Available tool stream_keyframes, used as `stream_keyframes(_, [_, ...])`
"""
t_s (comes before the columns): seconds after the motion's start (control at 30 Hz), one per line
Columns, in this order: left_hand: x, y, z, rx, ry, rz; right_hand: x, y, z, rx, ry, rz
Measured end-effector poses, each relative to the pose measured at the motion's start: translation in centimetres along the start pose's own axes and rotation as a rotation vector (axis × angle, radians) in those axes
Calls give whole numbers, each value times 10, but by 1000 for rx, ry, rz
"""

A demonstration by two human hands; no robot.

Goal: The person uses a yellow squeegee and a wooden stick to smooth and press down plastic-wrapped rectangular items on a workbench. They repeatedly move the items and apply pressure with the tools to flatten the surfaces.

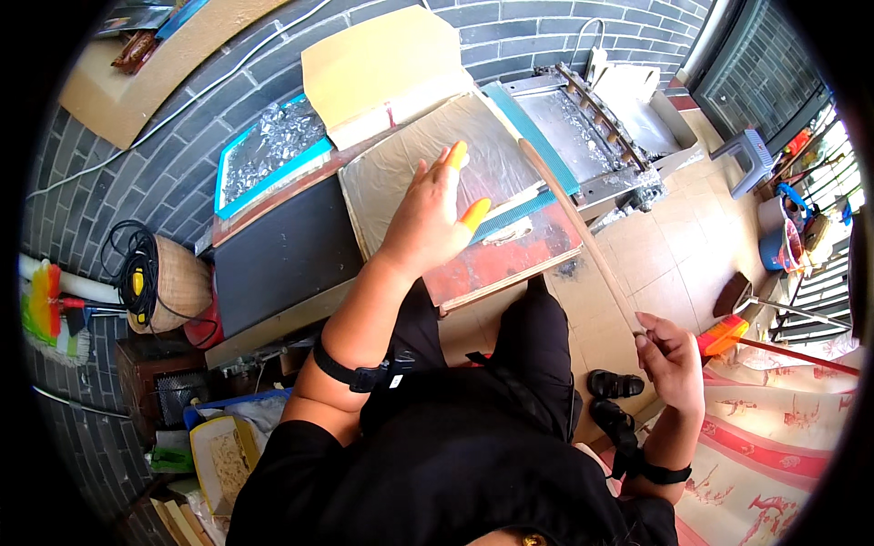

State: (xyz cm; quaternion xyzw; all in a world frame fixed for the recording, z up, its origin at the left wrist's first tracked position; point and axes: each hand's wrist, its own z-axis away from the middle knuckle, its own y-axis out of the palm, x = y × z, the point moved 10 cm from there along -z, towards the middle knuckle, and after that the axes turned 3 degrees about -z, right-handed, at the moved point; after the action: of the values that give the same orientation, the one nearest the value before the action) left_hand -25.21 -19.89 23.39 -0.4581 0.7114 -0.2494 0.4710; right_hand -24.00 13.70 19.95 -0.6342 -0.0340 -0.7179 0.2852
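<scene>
My left hand (426, 217) hovers over or rests on a wrinkled pale grey-brown sheet (401, 173); whether it touches I cannot tell. Its fingers are spread, and yellow finger cots cover the thumb and one fingertip. Between the thumb and fingers of my right hand (671, 361), low at the right, is one end of a long thin wooden stick (587, 238). The stick slants up and left, its far tip by the sheet's right edge. Beneath lie a teal ridged mat (544, 146) and a worn red board (546, 238). A small crumpled pale piece (510, 231) sits near the board's front.
Left of the sheet are a black panel (287, 259) and a blue-rimmed tray (235, 196) of shiny scraps. A tan paper folder (382, 68) stands behind. At right are a metal frame (583, 118), a grey stool (746, 155) and black sandals (614, 384).
</scene>
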Motion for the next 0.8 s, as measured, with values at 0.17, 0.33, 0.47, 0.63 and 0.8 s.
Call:
stream_keyframes(0.17, [23,-16,5,8,-101,-17,15,14,-17,35,-82,75])
stream_keyframes(0.33, [56,-34,31,-124,-200,-126,33,33,-27,124,-205,210])
stream_keyframes(0.47, [127,-62,85,-259,-698,-104,29,33,-24,136,-218,194])
stream_keyframes(0.63, [190,-36,126,-238,-722,302,20,27,-22,82,-145,154])
stream_keyframes(0.8, [183,-37,123,-294,-774,434,21,39,-22,102,-138,166])
